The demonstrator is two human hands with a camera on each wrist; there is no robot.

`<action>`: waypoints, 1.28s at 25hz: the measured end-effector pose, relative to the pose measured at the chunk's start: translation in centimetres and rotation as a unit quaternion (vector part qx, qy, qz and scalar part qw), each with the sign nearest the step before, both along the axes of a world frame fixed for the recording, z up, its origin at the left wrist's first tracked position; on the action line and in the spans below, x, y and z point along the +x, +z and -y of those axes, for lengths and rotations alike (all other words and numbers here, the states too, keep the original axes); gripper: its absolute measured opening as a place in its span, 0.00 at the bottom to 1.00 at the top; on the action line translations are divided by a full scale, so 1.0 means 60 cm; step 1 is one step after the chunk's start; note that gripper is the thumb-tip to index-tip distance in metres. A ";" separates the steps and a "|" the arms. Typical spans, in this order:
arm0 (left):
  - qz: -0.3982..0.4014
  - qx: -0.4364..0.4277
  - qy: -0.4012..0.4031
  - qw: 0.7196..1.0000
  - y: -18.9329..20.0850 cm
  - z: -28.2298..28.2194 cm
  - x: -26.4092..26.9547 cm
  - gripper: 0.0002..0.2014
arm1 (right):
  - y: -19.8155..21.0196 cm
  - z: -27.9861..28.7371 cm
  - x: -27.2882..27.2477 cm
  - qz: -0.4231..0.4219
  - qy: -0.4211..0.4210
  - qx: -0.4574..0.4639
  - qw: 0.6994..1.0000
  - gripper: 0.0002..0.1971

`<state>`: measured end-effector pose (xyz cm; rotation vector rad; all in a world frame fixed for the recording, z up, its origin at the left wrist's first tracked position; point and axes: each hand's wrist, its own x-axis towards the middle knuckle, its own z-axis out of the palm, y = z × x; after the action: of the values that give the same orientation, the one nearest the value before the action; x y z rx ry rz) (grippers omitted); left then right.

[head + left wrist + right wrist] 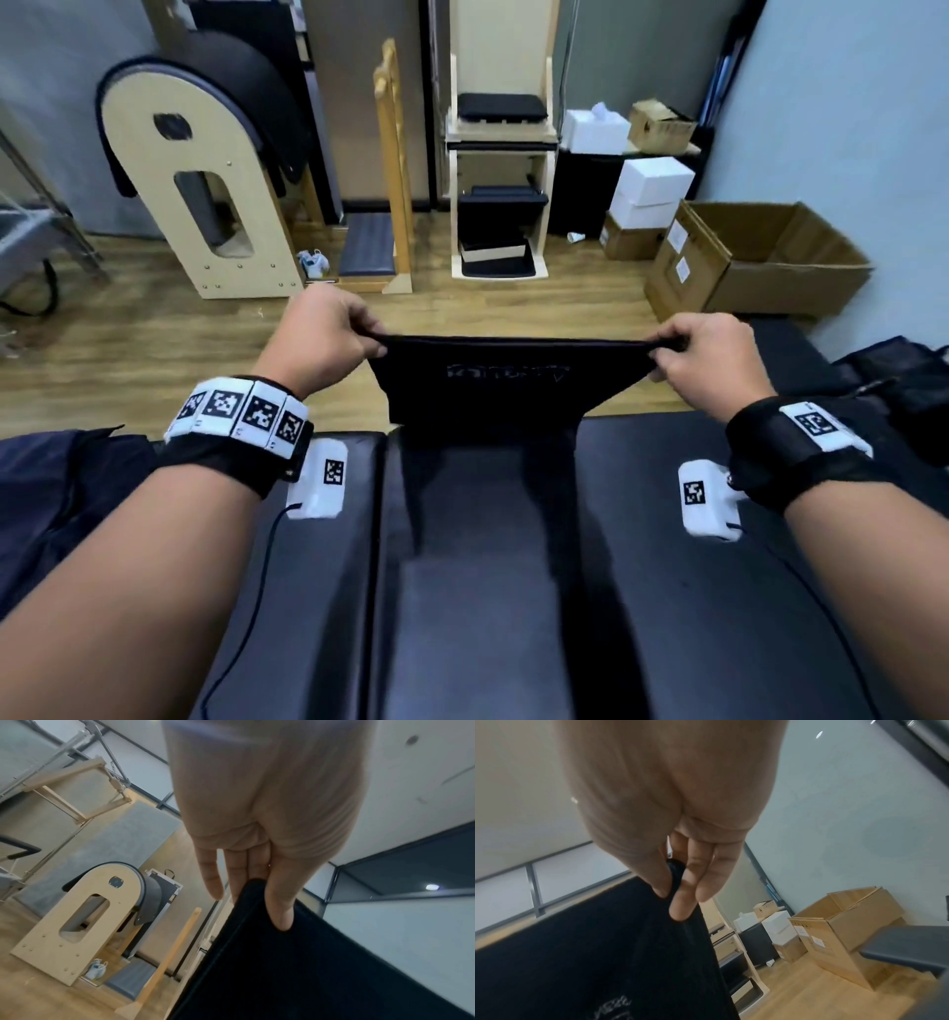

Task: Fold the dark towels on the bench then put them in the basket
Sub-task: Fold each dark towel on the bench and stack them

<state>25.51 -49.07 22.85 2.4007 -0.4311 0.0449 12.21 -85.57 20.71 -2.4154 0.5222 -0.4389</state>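
Note:
A dark towel (493, 390) with faint lettering hangs stretched between my two hands above the far edge of the black padded bench (667, 565). My left hand (359, 329) pinches its upper left corner, and my right hand (667, 354) pinches its upper right corner. In the left wrist view the left hand (259, 894) has the thumb over the towel (295, 973) edge. In the right wrist view the right hand (677, 894) pinches the towel (590, 953) between thumb and fingers. More dark cloth (56, 488) lies at the bench's left end, and another dark heap (904, 380) at the right.
Beyond the bench is wooden floor (154, 349) with a wooden arched barrel (205, 180), a wooden chair apparatus (498, 169), white boxes (652, 190) and an open cardboard box (760, 262). No basket is in view.

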 end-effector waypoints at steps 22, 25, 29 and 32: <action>-0.285 0.116 -0.025 0.951 -0.306 -0.064 -0.449 0.09 | -0.220 -0.031 -0.349 -0.338 0.151 -0.016 0.929 0.10; -0.198 0.094 0.032 0.975 -0.287 -0.042 -0.393 0.09 | -0.217 -0.033 -0.282 -0.279 0.112 -0.006 0.954 0.09; -0.165 0.110 0.028 0.980 -0.325 -0.022 -0.321 0.15 | -0.255 -0.042 -0.217 -0.320 0.086 -0.055 0.942 0.25; -0.185 0.208 -0.071 0.958 -0.377 -0.012 -0.288 0.12 | -0.303 -0.069 -0.232 -0.388 0.160 -0.082 0.904 0.16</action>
<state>8.25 -48.35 0.21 2.6949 -0.4685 -0.6052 -1.73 -81.45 2.51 -2.7162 0.3992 0.6819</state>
